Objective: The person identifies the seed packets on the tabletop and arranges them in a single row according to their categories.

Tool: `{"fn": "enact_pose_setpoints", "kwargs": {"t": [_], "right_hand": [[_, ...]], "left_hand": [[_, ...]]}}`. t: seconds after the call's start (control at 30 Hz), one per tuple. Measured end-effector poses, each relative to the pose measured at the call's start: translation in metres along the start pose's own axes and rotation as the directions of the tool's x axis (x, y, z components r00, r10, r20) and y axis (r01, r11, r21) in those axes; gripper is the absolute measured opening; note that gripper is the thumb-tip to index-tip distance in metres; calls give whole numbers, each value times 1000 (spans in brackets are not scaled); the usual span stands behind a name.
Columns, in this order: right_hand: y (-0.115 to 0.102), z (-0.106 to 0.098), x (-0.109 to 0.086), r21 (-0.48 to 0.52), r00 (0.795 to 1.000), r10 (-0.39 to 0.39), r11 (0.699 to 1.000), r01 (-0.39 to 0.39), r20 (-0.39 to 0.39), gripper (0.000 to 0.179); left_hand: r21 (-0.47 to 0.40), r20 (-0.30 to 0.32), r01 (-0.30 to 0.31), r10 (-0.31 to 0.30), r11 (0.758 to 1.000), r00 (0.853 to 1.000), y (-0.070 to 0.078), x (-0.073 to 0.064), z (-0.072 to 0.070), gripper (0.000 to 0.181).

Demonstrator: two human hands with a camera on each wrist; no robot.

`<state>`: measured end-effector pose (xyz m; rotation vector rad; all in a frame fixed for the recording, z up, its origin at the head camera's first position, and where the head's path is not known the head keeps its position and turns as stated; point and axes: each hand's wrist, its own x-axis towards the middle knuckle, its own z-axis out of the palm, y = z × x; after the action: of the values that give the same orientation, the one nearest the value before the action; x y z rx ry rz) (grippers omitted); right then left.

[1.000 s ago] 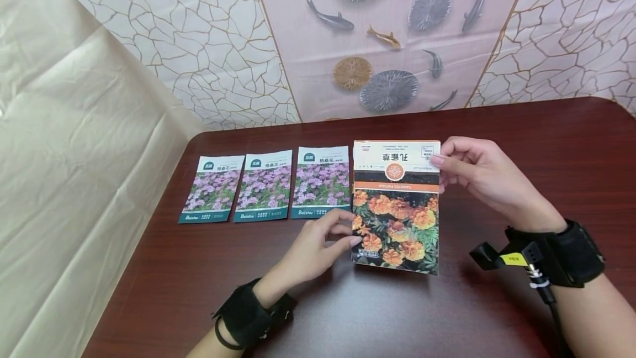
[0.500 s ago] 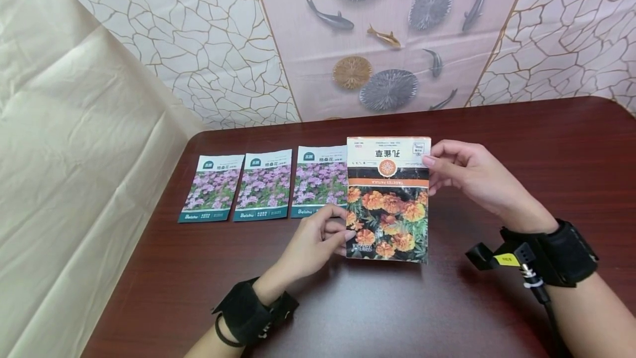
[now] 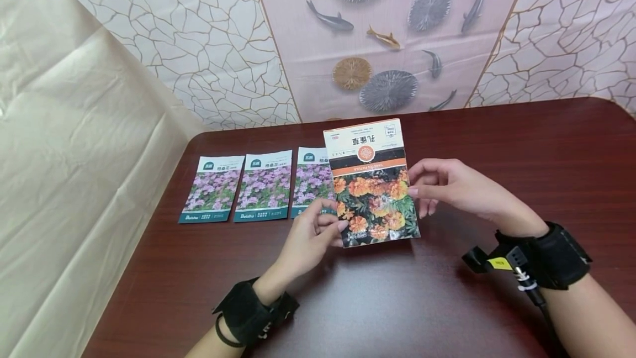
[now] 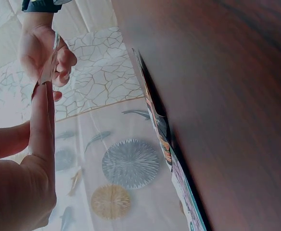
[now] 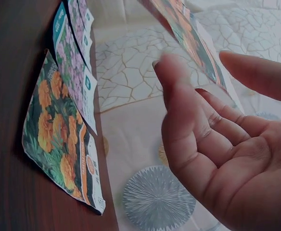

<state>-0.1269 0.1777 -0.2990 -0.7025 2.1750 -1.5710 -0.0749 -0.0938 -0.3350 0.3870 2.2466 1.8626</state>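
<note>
My left hand (image 3: pixel 308 236) pinches the lower left edge of a marigold seed packet (image 3: pixel 370 198), raised and tilted, its print upside down in the head view. Beside the packet's right edge is my right hand (image 3: pixel 454 189), fingers loosely bent. In the right wrist view, a wide gap shows between its thumb (image 5: pixel 256 72) and index finger. Below the raised packet, another marigold packet (image 5: pixel 58 134) lies on the table; the head view hides it. Purple-flower seed packets (image 3: pixel 211 189) lie in a row to the left, the rightmost (image 3: pixel 310 181) partly covered.
The dark red-brown table (image 3: pixel 397 314) carries everything. Behind it hangs a patterned cloth (image 3: pixel 387 59), and a pale cloth (image 3: pixel 89 159) drapes along the left. Black straps hold a camera on each wrist; a cable (image 3: pixel 549 314) runs from the right one.
The held marigold packet has moved left and away from me and turned counterclockwise. My right hand has left its upper corner and come lower along the right edge. The purple packets stay put.
</note>
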Motion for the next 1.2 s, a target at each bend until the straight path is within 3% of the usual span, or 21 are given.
{"fn": "enact_pose_setpoints", "kwargs": {"t": [0.27,0.8,1.03,1.2], "right_hand": [[5,8,4,0,995,-10,1000,10,98,20],[6,15,4,60,996,-31,998,26,87,14],[8,1,1,36,998,-37,999,36,44,10],[15,-19,-3,-6,1000,-23,1000,23,-2,8]], "left_hand": [[-20,-28,6,-7,1000,1000,-1,-1,0,23],[8,-12,-37,37,999,999,-2,-1,0,24],[-66,25,-75,77,995,997,-3,0,1,24],[-69,53,-94,98,993,994,-4,1,1,24]]}}
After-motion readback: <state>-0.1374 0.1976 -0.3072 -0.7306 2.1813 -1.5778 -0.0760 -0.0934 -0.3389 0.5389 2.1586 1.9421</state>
